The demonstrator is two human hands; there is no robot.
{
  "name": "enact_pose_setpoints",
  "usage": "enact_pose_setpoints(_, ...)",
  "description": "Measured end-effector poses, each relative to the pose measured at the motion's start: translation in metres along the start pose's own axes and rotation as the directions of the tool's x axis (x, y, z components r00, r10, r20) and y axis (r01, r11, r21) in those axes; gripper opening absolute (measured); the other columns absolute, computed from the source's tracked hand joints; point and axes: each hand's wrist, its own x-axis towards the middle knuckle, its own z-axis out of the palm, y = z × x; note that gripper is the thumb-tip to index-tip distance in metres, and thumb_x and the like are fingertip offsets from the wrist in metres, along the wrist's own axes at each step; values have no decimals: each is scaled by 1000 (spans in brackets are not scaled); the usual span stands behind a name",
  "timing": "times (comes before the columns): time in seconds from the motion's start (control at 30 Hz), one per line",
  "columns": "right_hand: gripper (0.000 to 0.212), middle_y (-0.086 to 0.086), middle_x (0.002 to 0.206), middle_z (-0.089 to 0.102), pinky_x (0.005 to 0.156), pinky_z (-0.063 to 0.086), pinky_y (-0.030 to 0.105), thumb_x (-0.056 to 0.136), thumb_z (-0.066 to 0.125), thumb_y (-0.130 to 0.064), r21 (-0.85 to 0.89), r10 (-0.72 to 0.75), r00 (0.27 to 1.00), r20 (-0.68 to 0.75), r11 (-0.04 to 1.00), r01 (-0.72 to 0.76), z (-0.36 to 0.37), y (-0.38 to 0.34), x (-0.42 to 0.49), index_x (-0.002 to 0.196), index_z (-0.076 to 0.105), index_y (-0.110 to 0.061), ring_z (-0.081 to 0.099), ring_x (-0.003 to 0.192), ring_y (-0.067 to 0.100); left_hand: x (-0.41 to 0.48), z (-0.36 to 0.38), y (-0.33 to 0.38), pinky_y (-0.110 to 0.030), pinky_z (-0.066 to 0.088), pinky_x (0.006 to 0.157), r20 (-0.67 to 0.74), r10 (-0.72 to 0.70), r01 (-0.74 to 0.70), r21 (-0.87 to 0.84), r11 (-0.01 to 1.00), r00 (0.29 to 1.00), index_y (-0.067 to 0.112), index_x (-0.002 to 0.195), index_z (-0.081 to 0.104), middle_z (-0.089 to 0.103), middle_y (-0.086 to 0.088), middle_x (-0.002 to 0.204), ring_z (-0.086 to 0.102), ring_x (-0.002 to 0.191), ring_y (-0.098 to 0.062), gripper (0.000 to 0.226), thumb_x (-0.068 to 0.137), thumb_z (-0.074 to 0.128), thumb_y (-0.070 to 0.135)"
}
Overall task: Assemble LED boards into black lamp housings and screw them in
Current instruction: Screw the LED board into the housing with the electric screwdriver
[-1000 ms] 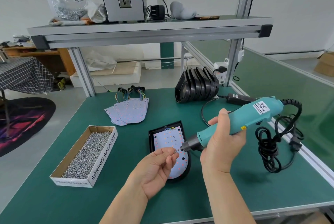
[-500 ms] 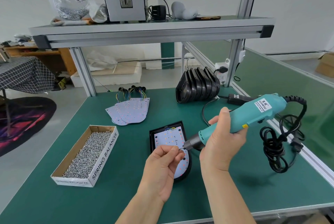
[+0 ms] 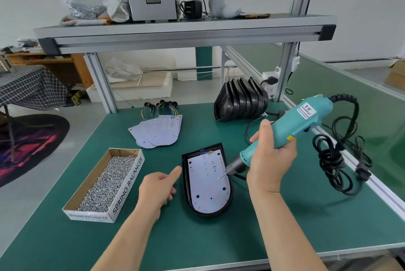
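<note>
A: Where is the work found, and how is it held?

B: The black housing (image 3: 185, 185) is laid flat in the middle of the worktop (image 3: 285, 227), toward the near edge, and the LED board (image 3: 207, 189) is seated inside it. The electric screwdriver (image 3: 295, 126) is clasped by the right hand (image 3: 269, 161), whose grip is wrapped fully round the teal body. The bit tip (image 3: 221, 178) is set at a slant against the board's right edge. Whether a screw is carried on the tip cannot be told, as it is too small.

A: And the left hand?

B: The left hand (image 3: 157, 189) is placed just beside the housing's left wall. The forefinger is stretched out and the other fingers are loosely curled, with nothing seen pinched in its grip. Whether the wall is touched cannot be made out.

A: What could be spoiled from here?

B: The housing is judged to be barely steadied. If the driver is run at that slant, the screw could be driven crooked, or the bit could be thrown off the head and dragged across the LEDs. The housing could also be spun, or pushed toward the left edge, where the screw box (image 3: 129, 183) is set.

A: Anything else?

B: The coiled cable (image 3: 333, 161) is heaped by the right edge. If it were snagged there, the tool could be tugged aside just as the screw is being driven.
</note>
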Motion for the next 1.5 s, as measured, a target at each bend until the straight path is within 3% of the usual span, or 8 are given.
enact_pose_setpoints(0.1, 14, -5, 58, 59, 56, 45, 16, 84, 67, -26, -75, -25, 994, 104, 997, 32, 4, 9, -2, 78, 57, -18, 56, 53, 8, 9, 9, 8, -23, 30, 47, 99, 6, -34, 286, 958, 995, 12, 56, 46, 50, 0, 47, 38, 40, -17, 65, 69, 73, 69)
enact_pose_setpoints(0.23, 20, 12, 60, 57, 57, 47, 26, 80, 66, -38, -161, -29, 972, 234, 985, 68, 7, 18, -10, 77, 57, -20, 54, 55, 23, 10, 28, 25, -27, 23, 50, 188, 6, -91, 449, 889, 982, 15, 62, 36, 35, 3, 58, 34, 52, -18, 65, 64, 82, 61)
enact_pose_setpoints(0.33, 26, 17, 62, 57, 57, 49, 39, 81, 66, -37, -195, -47, 954, 295, 975, 109, 5, 22, -14, 78, 56, -14, 54, 58, 35, 11, 41, 29, -28, 33, 56, 252, -37, -63, 377, 924, 967, 11, 76, 51, 49, 2, 75, 46, 68, -18, 51, 69, 85, 49)
enact_pose_setpoints(0.47, 24, 1, 60, 55, 57, 48, 41, 82, 66, -37, -251, -72, 935, 346, 953, 167, 3, 27, -19, 76, 53, -18, 53, 55, 24, 12, 47, 31, -31, 46, 72, 275, -60, -26, 300, 954, 960, 2, 109, 59, 62, -6, 106, 60, 98, -26, 58, 72, 84, 39)
enact_pose_setpoints(1.0, 27, -15, 56, 47, 54, 38, 21, 84, 65, -36, -244, -135, 899, 416, 936, 254, 4, 37, -21, 71, 42, -30, 45, 50, 8, 14, 47, 30, -36, 52, 84, 290, -75, -20, 311, 950, 954, 5, 111, 61, 65, -6, 109, 62, 101, -26, 56, 74, 83, 40)
enact_pose_setpoints(1.17, 32, -14, 54, 41, 52, 37, 32, 79, 64, -37, -274, -33, 908, 417, 948, 160, 5, 39, -22, 68, 38, -23, 40, 50, 13, 15, 47, 30, -38, 54, 88, 292, -84, -9, 301, 954, 953, 6, 108, 65, 70, -7, 107, 66, 100, -26, 53, 72, 84, 40)
enact_pose_setpoints(1.3, 32, -14, 52, 41, 51, 37, 32, 80, 66, -31, -286, -2, 909, 417, 949, 133, 8, 37, -22, 67, 38, -23, 39, 48, 13, 12, 46, 32, -31, 49, 70, 277, -76, -14, 309, 951, 958, 8, 100, 63, 68, -5, 101, 63, 91, -22, 50, 72, 84, 43)
enact_pose_setpoints(1.5, 16, -7, 61, 59, 61, 50, 31, 81, 68, -34, -165, -14, 923, 385, 983, 84, 0, 15, -20, 77, 60, -21, 56, 57, 15, 11, 43, 33, -36, 54, 87, 297, -73, -16, 287, 958, 952, 6, 104, 67, 71, -8, 107, 66, 100, -28, 51, 70, 85, 40)
